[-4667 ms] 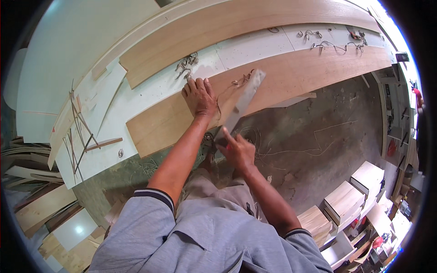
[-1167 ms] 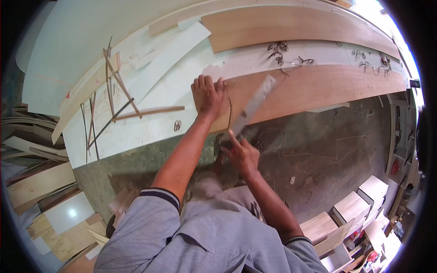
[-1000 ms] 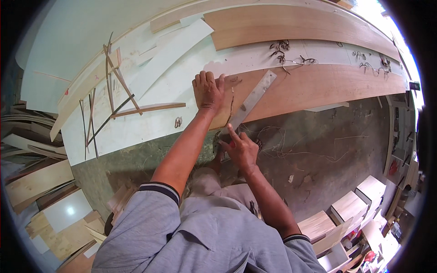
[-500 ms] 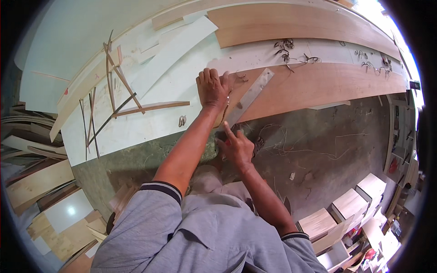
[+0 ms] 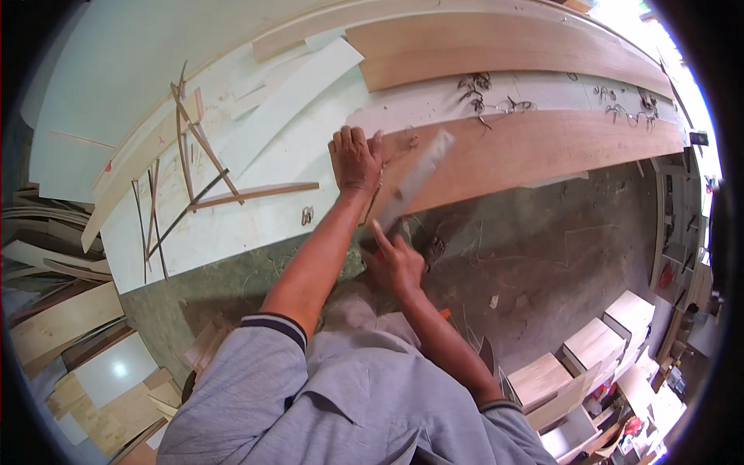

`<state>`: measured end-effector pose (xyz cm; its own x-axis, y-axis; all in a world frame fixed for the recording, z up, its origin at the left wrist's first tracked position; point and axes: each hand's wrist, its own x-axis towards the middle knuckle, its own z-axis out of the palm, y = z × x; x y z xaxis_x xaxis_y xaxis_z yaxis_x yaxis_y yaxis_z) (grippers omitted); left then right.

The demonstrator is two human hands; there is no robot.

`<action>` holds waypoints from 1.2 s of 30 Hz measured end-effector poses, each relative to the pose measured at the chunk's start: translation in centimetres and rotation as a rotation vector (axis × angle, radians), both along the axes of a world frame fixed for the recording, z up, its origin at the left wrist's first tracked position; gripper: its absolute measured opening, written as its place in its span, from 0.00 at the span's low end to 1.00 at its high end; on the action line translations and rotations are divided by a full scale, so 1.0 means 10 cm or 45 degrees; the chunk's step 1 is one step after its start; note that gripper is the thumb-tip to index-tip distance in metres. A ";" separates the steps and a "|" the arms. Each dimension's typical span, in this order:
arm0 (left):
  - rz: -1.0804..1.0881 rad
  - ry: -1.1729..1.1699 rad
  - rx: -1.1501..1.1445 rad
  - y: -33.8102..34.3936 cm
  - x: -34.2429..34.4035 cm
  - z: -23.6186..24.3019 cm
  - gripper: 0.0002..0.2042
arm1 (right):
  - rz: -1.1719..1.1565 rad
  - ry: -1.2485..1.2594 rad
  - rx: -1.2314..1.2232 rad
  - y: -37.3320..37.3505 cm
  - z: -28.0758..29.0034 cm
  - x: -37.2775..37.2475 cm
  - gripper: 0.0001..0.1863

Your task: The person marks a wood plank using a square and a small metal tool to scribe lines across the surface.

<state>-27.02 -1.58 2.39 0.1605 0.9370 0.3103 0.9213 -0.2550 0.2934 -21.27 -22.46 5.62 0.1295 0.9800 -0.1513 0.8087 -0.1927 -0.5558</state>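
I am seeing the left hand (image 5: 355, 160) lying flat, fingers spread and gripping nothing, pressing on the near end of a long brown wood panel (image 5: 542, 147) that is resting on the pale workbench (image 5: 256, 217). The right hand (image 5: 395, 263) is sitting just below the bench edge, closed around the lower end of a long grey strip (image 5: 418, 180), which is slanting up across the panel's end; the strip is blurring, so I cannot tell whether it is a ruler, a file or a blade, and the fingers are hiding its handle end. The panel's far end is running off toward the bright upper right, where glare is washing out detail. A second brown panel (image 5: 496, 54) is lying further back on the bench, well apart from the hands. Thin wood offcuts (image 5: 194, 155) are lying crossed on the bench to the left, and curled shavings (image 5: 477, 85) are scattering between the two panels. Stacked boards (image 5: 54, 325) are showing at lower left, and pale boxes (image 5: 597, 349) are standing on the floor at lower right.
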 end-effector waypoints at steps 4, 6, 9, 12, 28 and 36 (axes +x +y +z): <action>-0.015 -0.046 -0.049 0.02 -0.01 0.03 0.20 | -0.004 0.033 0.230 0.07 0.00 -0.06 0.39; -0.027 -0.072 0.053 0.05 -0.03 0.02 0.20 | 0.016 0.001 0.130 -0.01 0.02 -0.03 0.39; -0.047 -0.131 0.045 0.02 -0.03 -0.05 0.20 | 0.024 -0.042 0.117 -0.12 0.03 0.10 0.39; -0.051 -0.208 0.092 0.02 -0.03 -0.11 0.21 | -0.051 -0.102 0.174 -0.22 0.03 0.42 0.39; -1.994 -0.324 -0.686 -2.13 1.41 0.29 0.25 | -1.423 -0.250 -0.559 -3.15 0.33 2.21 0.40; -1.511 -0.281 -0.640 -2.14 3.11 0.37 0.18 | -1.345 0.034 -0.525 -3.39 0.19 3.51 0.44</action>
<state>4.04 -23.01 6.14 0.9549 0.2809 0.0959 0.1327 -0.6930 0.7086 13.85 -56.36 7.51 0.8539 0.2566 -0.4527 0.1212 -0.9441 -0.3065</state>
